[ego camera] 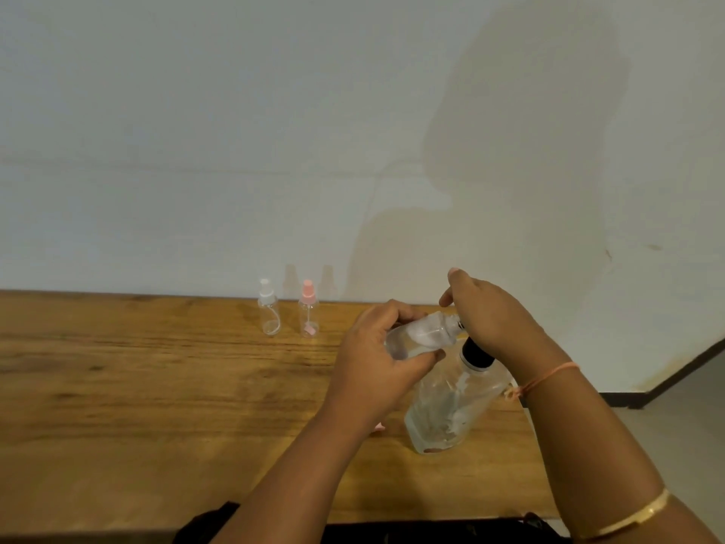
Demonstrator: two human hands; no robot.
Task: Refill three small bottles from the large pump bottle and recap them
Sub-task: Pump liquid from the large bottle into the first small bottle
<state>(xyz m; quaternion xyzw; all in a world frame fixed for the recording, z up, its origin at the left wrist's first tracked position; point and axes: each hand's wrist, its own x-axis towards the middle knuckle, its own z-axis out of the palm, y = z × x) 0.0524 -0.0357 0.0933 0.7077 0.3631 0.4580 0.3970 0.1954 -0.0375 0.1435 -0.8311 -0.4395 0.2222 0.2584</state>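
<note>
My left hand (376,359) grips a small clear bottle (421,334), tilted on its side with its open neck pointing right. My right hand (494,316) rests over the black pump head (475,353) of the large clear pump bottle (451,406), which stands tilted on the wooden table (157,386); the palm hides the nozzle. The small bottle's neck sits right at the pump. Two more small bottles stand capped at the back of the table, one with a white cap (268,308) and one with a pink cap (308,310). A small pink piece (379,427) peeks out under my left wrist.
A plain pale wall rises right behind the table. The table's right edge ends near the large bottle, with floor and a dark skirting board (667,371) beyond it. Dark clothing lies along the near edge.
</note>
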